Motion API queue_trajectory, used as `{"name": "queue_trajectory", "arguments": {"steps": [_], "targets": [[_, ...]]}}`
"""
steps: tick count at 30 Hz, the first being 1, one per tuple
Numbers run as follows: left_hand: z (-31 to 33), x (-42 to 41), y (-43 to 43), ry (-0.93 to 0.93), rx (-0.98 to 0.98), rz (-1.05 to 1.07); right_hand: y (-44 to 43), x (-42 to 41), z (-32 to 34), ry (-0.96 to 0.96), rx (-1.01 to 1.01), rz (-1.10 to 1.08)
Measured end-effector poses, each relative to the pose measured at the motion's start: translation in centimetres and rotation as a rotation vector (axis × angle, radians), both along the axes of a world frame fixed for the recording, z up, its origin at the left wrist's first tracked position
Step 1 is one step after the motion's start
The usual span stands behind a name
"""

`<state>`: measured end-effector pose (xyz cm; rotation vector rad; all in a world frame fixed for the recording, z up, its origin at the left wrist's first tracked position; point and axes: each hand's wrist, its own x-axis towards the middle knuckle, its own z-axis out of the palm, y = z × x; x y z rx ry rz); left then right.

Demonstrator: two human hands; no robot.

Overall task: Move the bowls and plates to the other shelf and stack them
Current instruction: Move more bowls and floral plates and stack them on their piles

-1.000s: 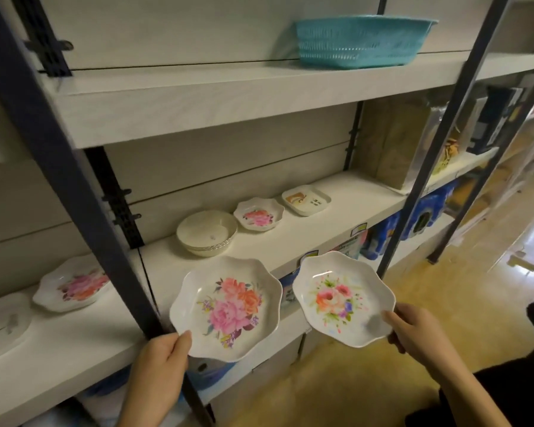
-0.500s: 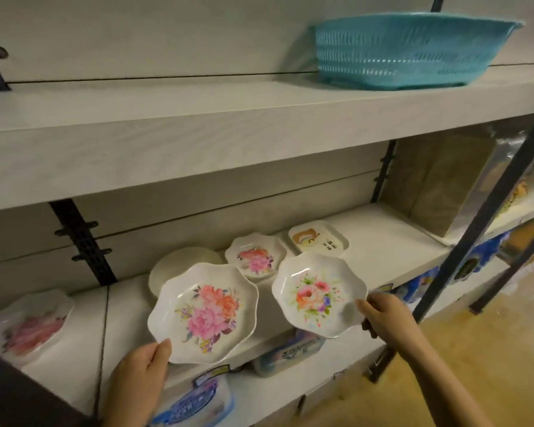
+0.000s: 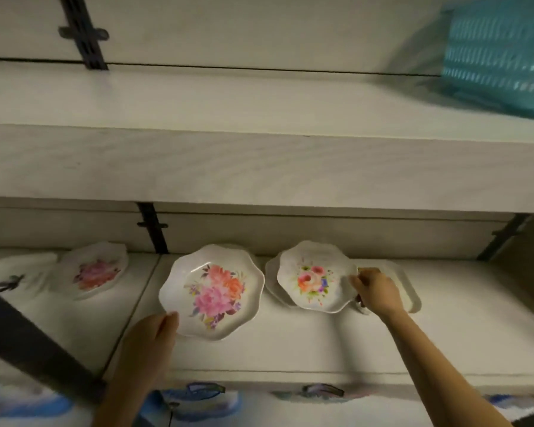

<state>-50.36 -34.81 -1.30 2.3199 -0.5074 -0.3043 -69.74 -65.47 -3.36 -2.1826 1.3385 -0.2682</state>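
Large floral plate (image 3: pixel 211 291): rim was pinched by left hand (image 3: pixel 154 331) | small floral plate (image 3: pixel 316 278): pinched by right hand (image 3: pixel 376 292) over shelved plate (image 3: pixel 271 280), seemingly for stacking

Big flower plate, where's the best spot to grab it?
Pinch the big flower plate by its wavy rim at the near-left edge, coming from the shelf's open front, where the left hand holds it. It's wide and shallow, the wall is behind, and the smaller flower plate crowds its right.
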Motion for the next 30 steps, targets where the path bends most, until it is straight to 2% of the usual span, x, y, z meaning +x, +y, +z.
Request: {"name": "queue_trajectory", "arguments": {"steps": [4,7,15,21,26,30], "targets": [[0.1,-1.5,-0.6,0.011,0.014,0.057,-2.8,2.6,-0.8,0.140,-0.037,0.101],[0.2,-2.9,-1.2,0.033,-0.074,0.125,-4.0,4.0,-1.6,0.211,-0.033,0.136],[-1.3,-5.0,-3.3,0.004,-0.040,0.198,-5.2,5.7,-2.2,0.255,-0.038,0.296],[-2.2,-5.7,-6.2,0.019,-0.069,0.205,-5.4,4.1,-1.4,0.356,-0.073,0.447],[-1.9,-5.1,-10.7,-0.009,-0.003,0.124,-5.2,1.0,-0.2,0.294,-0.083,0.507],[-2.0,-4.7,-14.7,-0.065,0.010,0.075,-4.8,-1.3,0.2,0.157,-0.086,0.526]]}}
